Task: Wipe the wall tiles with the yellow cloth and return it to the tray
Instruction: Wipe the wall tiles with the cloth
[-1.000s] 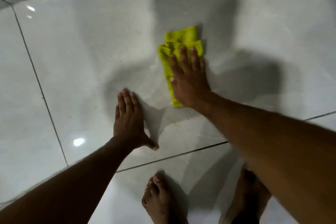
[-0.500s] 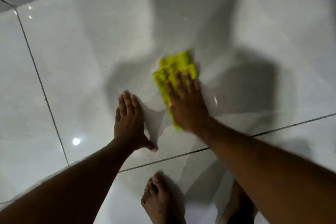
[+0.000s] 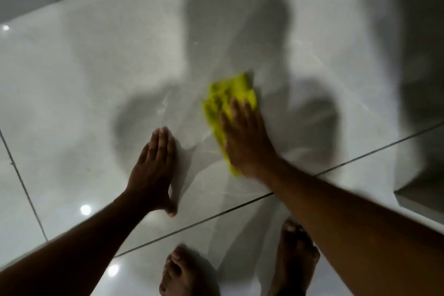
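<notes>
A folded yellow cloth (image 3: 228,96) lies flat against a glossy grey wall tile (image 3: 96,79). My right hand (image 3: 245,142) presses on its lower half, fingers spread over it, so only the upper part and a strip on the left show. My left hand (image 3: 153,170) rests flat on the same tile, to the left and a little lower, fingers together and holding nothing. The image is motion-blurred. No tray is in view.
Dark grout lines (image 3: 216,214) divide the tiles, one slanted below the hands and one at the left. My two bare feet (image 3: 182,271) stand at the bottom edge. A ledge or step (image 3: 420,202) juts in at the right. Shadows of my head and arms fall on the tile.
My right hand slid the cloth down the tile from its higher spot a second ago. The view has shifted so the hands sit further right. My left hand stays planted.
</notes>
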`<state>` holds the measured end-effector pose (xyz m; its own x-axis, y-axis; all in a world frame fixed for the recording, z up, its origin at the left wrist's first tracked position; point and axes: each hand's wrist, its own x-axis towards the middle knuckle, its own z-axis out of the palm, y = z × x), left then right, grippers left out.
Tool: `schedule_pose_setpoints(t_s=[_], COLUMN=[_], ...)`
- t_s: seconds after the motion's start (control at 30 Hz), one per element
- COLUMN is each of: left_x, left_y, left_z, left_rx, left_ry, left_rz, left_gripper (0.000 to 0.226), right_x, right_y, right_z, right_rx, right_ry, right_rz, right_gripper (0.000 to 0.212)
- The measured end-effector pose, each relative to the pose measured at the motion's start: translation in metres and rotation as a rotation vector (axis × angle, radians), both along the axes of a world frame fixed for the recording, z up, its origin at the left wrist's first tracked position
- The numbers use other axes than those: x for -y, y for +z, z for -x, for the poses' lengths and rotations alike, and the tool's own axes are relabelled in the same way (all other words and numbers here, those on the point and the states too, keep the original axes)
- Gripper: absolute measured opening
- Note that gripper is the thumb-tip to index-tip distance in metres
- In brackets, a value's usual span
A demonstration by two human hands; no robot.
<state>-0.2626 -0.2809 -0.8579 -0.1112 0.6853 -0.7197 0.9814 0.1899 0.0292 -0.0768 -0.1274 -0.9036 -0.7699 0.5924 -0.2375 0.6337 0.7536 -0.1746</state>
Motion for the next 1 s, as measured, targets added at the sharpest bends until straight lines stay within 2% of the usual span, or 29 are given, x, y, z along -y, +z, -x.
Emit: schedule_pose_setpoints(t_s=[0.07,0.13,0.2,0.27,0.33,0.43,0.5,0.6,0.67,0.77,0.8,0.83,0.9,1.0], left_x=[0.000,-0.002,-0.005,-0.005,-0.005,-0.001,0.008,0.027,0.031,0.028,0.028,0.030,0.035,0.036], left_y=[0.004,0.004,0.002,-0.001,-0.002,0.001,0.003,0.006,0.004,-0.001,-0.003,-0.004,-0.003,-0.001], left_z=[-0.001,-0.003,-0.008,-0.015,-0.015,-0.007,-0.004,-0.001,-0.001,-0.003,-0.002,-0.001,0.002,0.004], left_rx=[0.010,0.010,0.006,0.006,0.016,0.006,-0.007,0.005,0.019,0.018,0.013,0.007,0.005,0.028], left_ry=[0.015,0.039,0.063,0.095,0.097,0.140,0.234,0.336,0.351,0.354,0.349,0.342,0.340,0.344], left_rz=[0.009,0.009,0.010,-0.017,-0.011,-0.016,-0.025,-0.003,-0.024,-0.046,-0.050,-0.053,-0.056,-0.067], left_gripper=[0.184,0.184,0.185,0.187,0.187,0.187,0.187,0.182,0.182,0.182,0.182,0.182,0.181,0.180], right_x=[0.020,-0.026,-0.087,-0.119,-0.090,0.036,0.098,0.089,0.048,0.026,0.039,0.059,0.101,0.095], right_y=[0.012,0.011,0.000,-0.007,-0.011,-0.007,0.005,0.012,0.006,-0.002,-0.003,-0.004,-0.004,0.002], right_z=[-0.064,-0.117,-0.127,-0.088,-0.034,0.000,-0.037,-0.108,-0.114,-0.031,0.000,0.023,0.024,-0.064], right_rx=[0.061,0.125,0.177,0.131,0.065,-0.080,-0.043,0.017,0.064,0.058,0.029,-0.019,-0.046,-0.010], right_ry=[0.154,0.232,0.150,-0.100,-0.189,0.026,0.170,0.326,0.225,-0.233,-0.272,-0.213,0.089,0.503], right_rz=[0.074,0.052,-0.062,-0.115,-0.083,-0.004,0.089,0.096,0.031,-0.005,0.008,0.009,0.054,0.083], right_gripper=[0.063,0.062,0.060,0.063,0.067,0.058,0.058,0.063,0.067,0.069,0.068,0.066,0.061,0.061])
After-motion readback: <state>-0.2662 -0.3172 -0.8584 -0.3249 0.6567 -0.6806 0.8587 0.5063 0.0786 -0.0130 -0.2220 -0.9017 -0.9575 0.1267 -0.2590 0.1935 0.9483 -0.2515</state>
